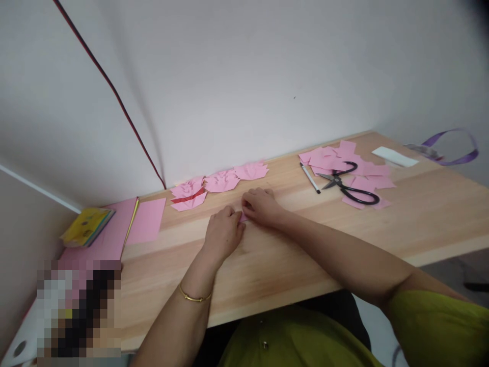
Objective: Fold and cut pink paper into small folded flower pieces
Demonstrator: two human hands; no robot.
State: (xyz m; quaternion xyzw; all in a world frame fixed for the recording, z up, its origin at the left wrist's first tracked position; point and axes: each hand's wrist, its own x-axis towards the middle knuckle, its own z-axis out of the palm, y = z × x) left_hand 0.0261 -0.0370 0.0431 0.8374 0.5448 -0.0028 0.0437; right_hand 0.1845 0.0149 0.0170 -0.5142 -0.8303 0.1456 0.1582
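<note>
My left hand (223,232) and my right hand (262,206) meet at the middle of the wooden table (290,255), fingers curled and pressed onto a small pink paper piece (243,217) that shows only as a sliver between them. Both hands are closed on it. Behind the hands, along the wall, lie several folded pink paper shapes (221,181), one with a red strip (187,197).
Black scissors (349,186) and a pen (309,178) lie on pink paper scraps (336,160) at the right. A white slip (395,156) and purple ribbon (454,148) sit far right. Pink sheets (147,220) and a yellow pad (87,226) are at the left. A red cord (114,94) runs down the wall.
</note>
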